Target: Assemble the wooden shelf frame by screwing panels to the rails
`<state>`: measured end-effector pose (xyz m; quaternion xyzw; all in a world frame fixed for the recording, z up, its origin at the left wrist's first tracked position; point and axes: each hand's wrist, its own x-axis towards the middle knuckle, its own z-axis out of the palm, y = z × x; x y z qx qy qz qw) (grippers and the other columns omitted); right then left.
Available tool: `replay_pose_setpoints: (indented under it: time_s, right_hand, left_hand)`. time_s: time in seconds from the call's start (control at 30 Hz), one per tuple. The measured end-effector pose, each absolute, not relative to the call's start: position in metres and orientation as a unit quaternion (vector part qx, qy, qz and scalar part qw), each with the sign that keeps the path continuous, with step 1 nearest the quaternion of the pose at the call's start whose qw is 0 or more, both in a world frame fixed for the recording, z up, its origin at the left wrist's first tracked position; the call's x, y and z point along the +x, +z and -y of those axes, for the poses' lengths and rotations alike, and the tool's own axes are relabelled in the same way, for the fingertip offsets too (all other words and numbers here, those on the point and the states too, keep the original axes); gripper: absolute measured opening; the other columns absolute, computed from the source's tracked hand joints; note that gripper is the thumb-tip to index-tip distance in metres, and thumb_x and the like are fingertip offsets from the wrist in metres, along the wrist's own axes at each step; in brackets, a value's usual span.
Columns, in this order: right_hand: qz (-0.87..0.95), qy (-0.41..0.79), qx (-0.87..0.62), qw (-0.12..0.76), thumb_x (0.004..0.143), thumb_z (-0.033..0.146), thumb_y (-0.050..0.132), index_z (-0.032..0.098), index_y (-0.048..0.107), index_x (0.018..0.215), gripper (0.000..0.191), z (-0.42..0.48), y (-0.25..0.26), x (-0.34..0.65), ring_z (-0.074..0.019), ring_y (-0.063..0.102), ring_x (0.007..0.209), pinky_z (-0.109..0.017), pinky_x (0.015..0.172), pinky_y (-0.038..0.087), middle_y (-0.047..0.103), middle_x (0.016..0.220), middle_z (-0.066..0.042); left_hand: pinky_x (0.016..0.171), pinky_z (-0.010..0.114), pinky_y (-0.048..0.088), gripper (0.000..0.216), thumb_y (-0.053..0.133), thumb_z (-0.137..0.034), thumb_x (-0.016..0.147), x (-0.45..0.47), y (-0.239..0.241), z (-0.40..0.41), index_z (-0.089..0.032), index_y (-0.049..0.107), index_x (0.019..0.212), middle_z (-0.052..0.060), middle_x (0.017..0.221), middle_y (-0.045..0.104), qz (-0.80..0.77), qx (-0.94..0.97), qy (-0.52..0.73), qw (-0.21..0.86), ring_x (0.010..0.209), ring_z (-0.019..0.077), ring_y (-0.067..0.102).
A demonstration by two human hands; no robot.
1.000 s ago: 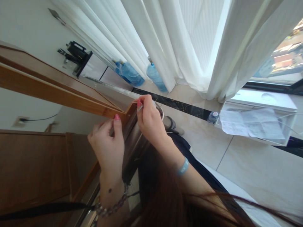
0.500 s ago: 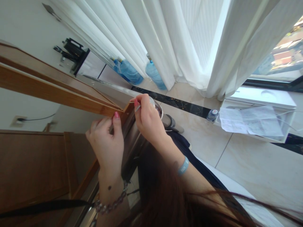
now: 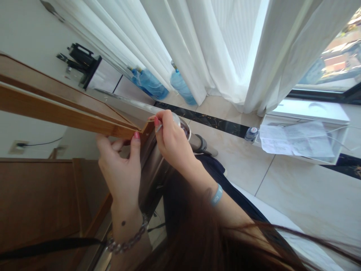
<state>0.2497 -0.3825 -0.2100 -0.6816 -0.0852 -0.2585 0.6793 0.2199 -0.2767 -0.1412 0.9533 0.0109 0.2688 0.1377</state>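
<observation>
A long wooden frame (image 3: 67, 116) with a groove along it runs in from the left and ends in a corner near both hands. My left hand (image 3: 120, 169) is closed on its lower edge, thumb on the near face and fingers curled beneath. At the corner, my right hand (image 3: 175, 143) pinches a small grey stick-like piece (image 3: 159, 128) between thumb and fingers; its exact kind is unclear. Below the corner lies a shiny brown-grey metal body (image 3: 149, 154), partly covered by my right hand.
Blue water jugs (image 3: 153, 84) stand by white curtains (image 3: 225, 56). On the tiled floor (image 3: 242, 173), an open white box (image 3: 342, 139) bears creased papers (image 3: 296, 139), beside a small bottle (image 3: 251, 133). A black appliance (image 3: 80, 56) sits farther left. Dark hair crosses the bottom.
My left hand has moved up and left, and its fingers now reach under the frame's edge. My right hand keeps its pinch at the corner. The whole view has shifted slightly.
</observation>
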Motion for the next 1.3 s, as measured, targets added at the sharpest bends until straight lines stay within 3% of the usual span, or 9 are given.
replay_pose_setpoints:
  time_s: [0.07, 0.3, 0.73, 0.9, 1.1, 1.3]
  right_hand:
    - [0.088, -0.255, -0.679, 0.683, 0.102, 0.028, 0.028, 0.021, 0.045, 0.1, 0.018, 0.383, -0.21, 0.25, -0.0187, 0.063, 0.092, -0.03, 0.081, 0.048, 0.062, 0.088, -0.005]
    - [0.098, -0.253, -0.678, 0.684, 0.103, 0.028, 0.026, 0.021, 0.042, 0.1, 0.017, 0.382, -0.21, 0.25, -0.0185, 0.063, 0.097, -0.03, 0.083, 0.049, 0.063, 0.091, -0.006]
    - [0.112, -0.254, -0.685, 0.673, 0.105, 0.028, 0.024, 0.019, 0.04, 0.104, 0.018, 0.385, -0.213, 0.25, -0.0146, 0.064, 0.096, -0.024, 0.079, 0.048, 0.063, 0.097, -0.005]
    - [0.113, -0.235, -0.698, 0.667, 0.105, 0.022, 0.027, 0.018, 0.039, 0.107, 0.013, 0.389, -0.211, 0.25, -0.0128, 0.063, 0.093, -0.023, 0.077, 0.047, 0.065, 0.1, -0.005]
    - [0.121, -0.225, -0.677, 0.69, 0.105, 0.03, 0.024, 0.02, 0.041, 0.104, 0.02, 0.391, -0.212, 0.249, -0.0147, 0.064, 0.094, -0.025, 0.079, 0.048, 0.064, 0.097, -0.004]
    - [0.114, -0.19, -0.681, 0.698, 0.103, 0.03, 0.029, 0.02, 0.043, 0.103, 0.018, 0.399, -0.205, 0.247, -0.0179, 0.064, 0.098, -0.03, 0.084, 0.048, 0.066, 0.098, -0.006]
  left_hand:
    - [0.085, 0.033, 0.048, 0.059, 0.069, -0.034, 0.082, 0.22, -0.14, 0.278, -0.012, 0.045, 0.132, 0.01, 0.093, 0.074, -0.023, 0.956, 0.259, 0.135, 0.093, 0.0227, 0.069]
    - [0.081, 0.035, 0.051, 0.035, 0.066, -0.036, 0.085, 0.221, -0.14, 0.278, -0.01, 0.064, 0.107, 0.015, 0.09, 0.075, -0.023, 0.957, 0.269, 0.11, 0.09, 0.0279, 0.072]
    - [0.08, 0.027, 0.053, 0.026, 0.059, -0.029, 0.091, 0.219, -0.143, 0.285, -0.01, 0.073, 0.1, 0.009, 0.095, 0.076, 0.035, 0.95, 0.26, 0.17, 0.086, 0.0188, 0.072]
    - [0.078, 0.028, 0.054, 0.027, 0.059, -0.03, 0.09, 0.219, -0.144, 0.286, -0.008, 0.072, 0.099, 0.012, 0.096, 0.076, 0.025, 0.951, 0.271, 0.147, 0.085, 0.0188, 0.072]
    - [0.078, 0.03, 0.055, 0.027, 0.064, -0.03, 0.087, 0.218, -0.149, 0.283, -0.008, 0.068, 0.102, 0.013, 0.097, 0.075, 0.014, 0.949, 0.281, 0.142, 0.087, 0.0216, 0.073]
    - [0.088, 0.04, 0.051, 0.042, 0.067, -0.041, 0.084, 0.211, -0.149, 0.286, -0.015, 0.058, 0.115, 0.012, 0.103, 0.074, -0.03, 0.957, 0.27, 0.104, 0.099, 0.0281, 0.07]
